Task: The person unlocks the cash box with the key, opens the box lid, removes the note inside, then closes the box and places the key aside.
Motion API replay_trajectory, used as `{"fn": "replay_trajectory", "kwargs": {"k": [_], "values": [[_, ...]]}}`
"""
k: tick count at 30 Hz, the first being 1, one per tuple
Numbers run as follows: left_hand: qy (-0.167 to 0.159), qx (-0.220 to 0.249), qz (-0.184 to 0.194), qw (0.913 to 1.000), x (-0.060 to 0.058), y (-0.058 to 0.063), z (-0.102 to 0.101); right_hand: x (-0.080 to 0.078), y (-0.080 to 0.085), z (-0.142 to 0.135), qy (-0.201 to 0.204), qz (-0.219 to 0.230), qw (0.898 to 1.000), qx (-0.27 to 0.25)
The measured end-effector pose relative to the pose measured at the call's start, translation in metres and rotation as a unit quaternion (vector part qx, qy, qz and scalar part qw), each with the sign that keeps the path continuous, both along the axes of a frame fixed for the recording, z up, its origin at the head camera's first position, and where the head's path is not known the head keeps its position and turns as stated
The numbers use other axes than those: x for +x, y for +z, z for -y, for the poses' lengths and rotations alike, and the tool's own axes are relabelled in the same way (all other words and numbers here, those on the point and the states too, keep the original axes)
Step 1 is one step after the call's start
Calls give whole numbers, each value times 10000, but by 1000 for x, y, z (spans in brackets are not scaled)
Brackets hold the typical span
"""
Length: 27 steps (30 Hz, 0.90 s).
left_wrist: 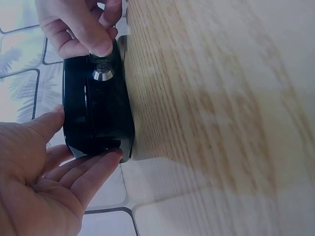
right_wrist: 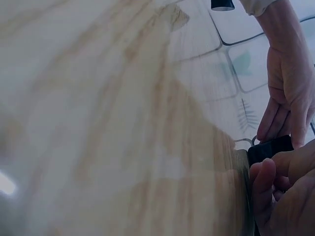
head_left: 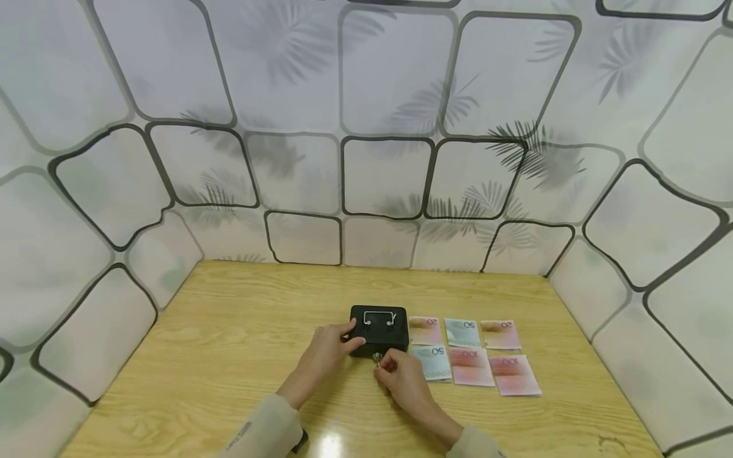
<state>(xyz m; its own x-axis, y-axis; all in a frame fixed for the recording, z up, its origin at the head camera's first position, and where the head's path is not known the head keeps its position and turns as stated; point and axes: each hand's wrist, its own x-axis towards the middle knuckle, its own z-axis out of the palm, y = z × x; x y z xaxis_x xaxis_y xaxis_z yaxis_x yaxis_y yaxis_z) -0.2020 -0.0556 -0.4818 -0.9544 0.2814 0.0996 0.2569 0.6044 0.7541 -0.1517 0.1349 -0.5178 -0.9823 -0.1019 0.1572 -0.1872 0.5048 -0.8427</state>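
Note:
A small black cash box (head_left: pixel 378 337) with a silver wire handle (head_left: pixel 379 313) on its lid sits closed on the wooden table. My left hand (head_left: pixel 328 348) holds its left end, thumb and fingers spread around the side, as the left wrist view also shows this hand (left_wrist: pixel 54 172). A round silver lock (left_wrist: pixel 103 73) stands out from the box's front. My right hand (head_left: pixel 405 380) pinches a small key at that lock, its head (left_wrist: pixel 100 58) mostly hidden by thumb and finger. In the right wrist view the curled fingers (right_wrist: pixel 266 184) cover the lock.
Right of the box lie banknotes in two rows: a pink 20 (head_left: pixel 425 330), a green 50 (head_left: pixel 462 333) and another 20 (head_left: pixel 501 334) behind, a green 50 (head_left: pixel 432 362) and two red 100s (head_left: pixel 471 367) in front. A patterned wall (head_left: pixel 303 238) borders the table (head_left: pixel 229 343).

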Motion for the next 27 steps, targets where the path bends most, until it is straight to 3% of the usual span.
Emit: {"fn": "replay_trajectory", "kwargs": {"k": [15,27], "values": [[105,30,194,9998,1,0,0,-1,0,1,29,-362,9988,343],[-213,-130,-197,9995,2,-3,2,-2,-3,2,11,-734,9946,727]]}}
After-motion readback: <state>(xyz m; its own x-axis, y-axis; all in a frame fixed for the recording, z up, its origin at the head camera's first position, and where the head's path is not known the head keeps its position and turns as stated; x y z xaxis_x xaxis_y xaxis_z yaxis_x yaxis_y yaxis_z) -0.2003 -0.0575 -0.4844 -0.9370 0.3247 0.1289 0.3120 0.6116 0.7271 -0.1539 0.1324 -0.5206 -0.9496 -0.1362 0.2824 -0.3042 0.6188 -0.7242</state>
